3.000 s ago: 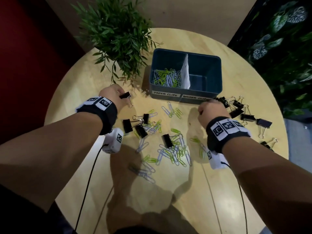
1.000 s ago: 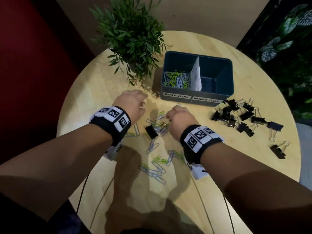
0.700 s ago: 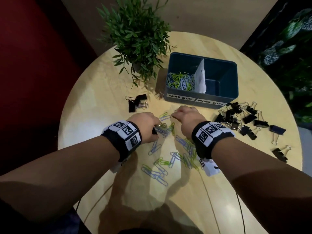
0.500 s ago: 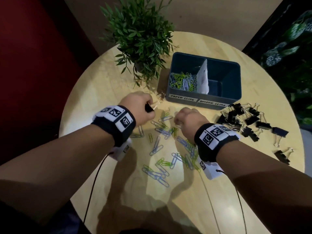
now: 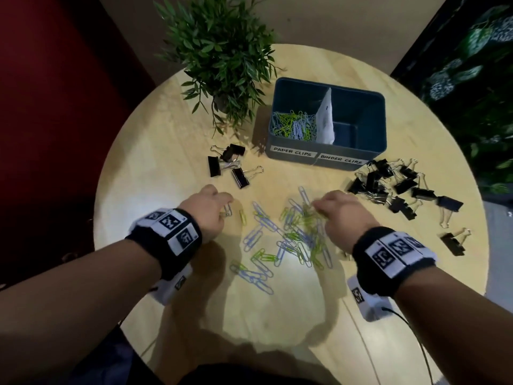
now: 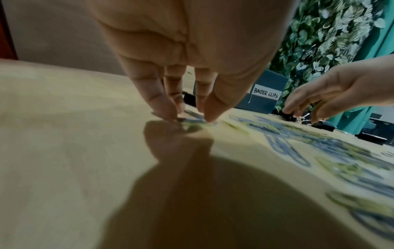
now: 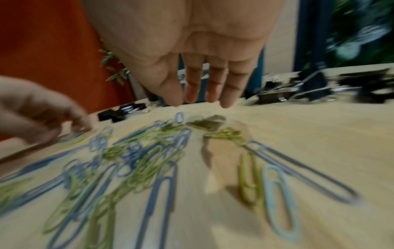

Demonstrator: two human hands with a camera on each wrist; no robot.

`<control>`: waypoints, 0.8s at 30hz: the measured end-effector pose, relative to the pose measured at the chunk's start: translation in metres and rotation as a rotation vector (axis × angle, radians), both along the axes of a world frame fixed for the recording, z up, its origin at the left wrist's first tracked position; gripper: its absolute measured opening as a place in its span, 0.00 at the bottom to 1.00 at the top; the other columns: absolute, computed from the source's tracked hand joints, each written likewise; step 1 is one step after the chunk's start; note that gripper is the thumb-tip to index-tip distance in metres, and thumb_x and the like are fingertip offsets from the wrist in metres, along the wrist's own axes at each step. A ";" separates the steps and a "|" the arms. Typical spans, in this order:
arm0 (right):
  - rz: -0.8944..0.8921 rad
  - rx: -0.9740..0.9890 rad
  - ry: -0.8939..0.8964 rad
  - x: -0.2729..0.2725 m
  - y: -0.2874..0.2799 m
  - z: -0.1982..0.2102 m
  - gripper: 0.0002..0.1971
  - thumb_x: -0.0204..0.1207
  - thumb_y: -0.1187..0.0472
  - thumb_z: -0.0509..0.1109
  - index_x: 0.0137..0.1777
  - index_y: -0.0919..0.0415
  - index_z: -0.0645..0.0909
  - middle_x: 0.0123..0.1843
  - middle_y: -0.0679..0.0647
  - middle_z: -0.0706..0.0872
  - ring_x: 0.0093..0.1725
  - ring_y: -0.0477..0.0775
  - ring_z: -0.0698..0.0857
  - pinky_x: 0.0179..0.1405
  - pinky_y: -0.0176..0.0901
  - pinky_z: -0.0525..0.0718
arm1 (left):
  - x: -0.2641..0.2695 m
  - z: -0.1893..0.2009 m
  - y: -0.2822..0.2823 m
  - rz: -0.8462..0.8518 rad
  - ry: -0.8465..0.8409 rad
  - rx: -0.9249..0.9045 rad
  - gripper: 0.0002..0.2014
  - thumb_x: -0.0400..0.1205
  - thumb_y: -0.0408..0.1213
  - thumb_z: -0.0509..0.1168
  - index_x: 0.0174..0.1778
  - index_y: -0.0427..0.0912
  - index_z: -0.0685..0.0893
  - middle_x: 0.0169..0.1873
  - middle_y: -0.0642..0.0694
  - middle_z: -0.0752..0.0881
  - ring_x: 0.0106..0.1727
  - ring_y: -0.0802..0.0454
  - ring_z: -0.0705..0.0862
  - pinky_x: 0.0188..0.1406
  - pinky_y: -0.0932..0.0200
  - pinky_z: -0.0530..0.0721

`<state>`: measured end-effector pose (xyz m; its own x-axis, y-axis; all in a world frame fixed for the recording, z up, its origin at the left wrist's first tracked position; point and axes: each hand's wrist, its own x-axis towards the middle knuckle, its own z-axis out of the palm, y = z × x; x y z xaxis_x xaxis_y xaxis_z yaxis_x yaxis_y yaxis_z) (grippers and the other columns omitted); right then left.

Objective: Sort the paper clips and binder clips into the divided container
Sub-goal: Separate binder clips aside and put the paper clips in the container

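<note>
A dark blue divided container stands at the back, labelled for paper clips on the left and binder clips on the right. Its left half holds green and blue paper clips; no binder clips show in the right half. Loose paper clips are scattered on the table between my hands. My left hand points down, its thumb and fingertips touching the table either side of one paper clip. My right hand hovers open over the heap, holding nothing. Black binder clips lie in a right pile and a small left group.
A potted plant stands left of the container, its leaves overhanging the left binder clips. Two lone binder clips lie near the right edge of the round wooden table. Wrist-camera cables trail toward me.
My left hand has let go of a binder clip beside the small left group and come back down to the paper clips. My right hand has shifted right and uncurled its fingers.
</note>
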<state>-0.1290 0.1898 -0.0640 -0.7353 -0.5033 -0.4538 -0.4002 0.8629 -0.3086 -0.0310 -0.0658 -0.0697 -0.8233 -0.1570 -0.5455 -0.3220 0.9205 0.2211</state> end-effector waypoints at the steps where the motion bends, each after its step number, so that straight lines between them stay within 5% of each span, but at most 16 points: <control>1: -0.093 0.072 -0.014 0.002 0.005 0.004 0.33 0.72 0.76 0.56 0.76 0.49 0.69 0.74 0.54 0.71 0.72 0.58 0.68 0.72 0.51 0.71 | 0.002 -0.002 0.006 0.021 -0.008 0.004 0.25 0.78 0.35 0.61 0.73 0.49 0.70 0.66 0.40 0.71 0.64 0.40 0.79 0.66 0.49 0.79; 4: -0.250 0.241 -0.095 0.020 -0.001 0.008 0.32 0.74 0.72 0.58 0.78 0.53 0.61 0.72 0.61 0.66 0.70 0.66 0.70 0.66 0.57 0.76 | -0.001 -0.005 0.033 0.057 0.016 0.054 0.24 0.78 0.32 0.60 0.71 0.47 0.73 0.65 0.41 0.71 0.64 0.39 0.79 0.66 0.49 0.79; 11: -0.193 0.005 -0.130 0.030 -0.032 -0.004 0.31 0.73 0.73 0.62 0.76 0.53 0.68 0.69 0.58 0.69 0.69 0.63 0.74 0.70 0.51 0.76 | -0.010 -0.002 0.075 0.010 0.111 0.219 0.19 0.78 0.29 0.59 0.65 0.47 0.80 0.63 0.44 0.75 0.60 0.44 0.80 0.63 0.55 0.78; 18: -0.024 0.055 -0.041 -0.004 -0.040 0.004 0.35 0.70 0.76 0.60 0.77 0.53 0.66 0.77 0.52 0.66 0.74 0.59 0.66 0.71 0.52 0.73 | -0.049 0.007 0.020 0.027 0.116 -0.039 0.24 0.78 0.24 0.58 0.71 0.43 0.76 0.73 0.41 0.71 0.71 0.43 0.74 0.70 0.56 0.71; 21: 0.124 0.014 -0.092 0.004 -0.036 0.003 0.30 0.73 0.76 0.58 0.74 0.53 0.72 0.74 0.53 0.71 0.73 0.57 0.69 0.73 0.48 0.70 | -0.045 0.009 0.019 -0.044 0.139 -0.044 0.26 0.77 0.32 0.62 0.74 0.46 0.72 0.74 0.42 0.70 0.74 0.44 0.71 0.73 0.54 0.71; 24: -0.026 -0.053 -0.057 0.012 -0.008 0.002 0.28 0.73 0.73 0.61 0.72 0.51 0.75 0.69 0.53 0.75 0.72 0.58 0.71 0.73 0.48 0.70 | -0.019 0.010 0.036 -0.230 0.067 0.129 0.39 0.68 0.48 0.74 0.76 0.53 0.68 0.70 0.45 0.69 0.70 0.45 0.72 0.72 0.52 0.74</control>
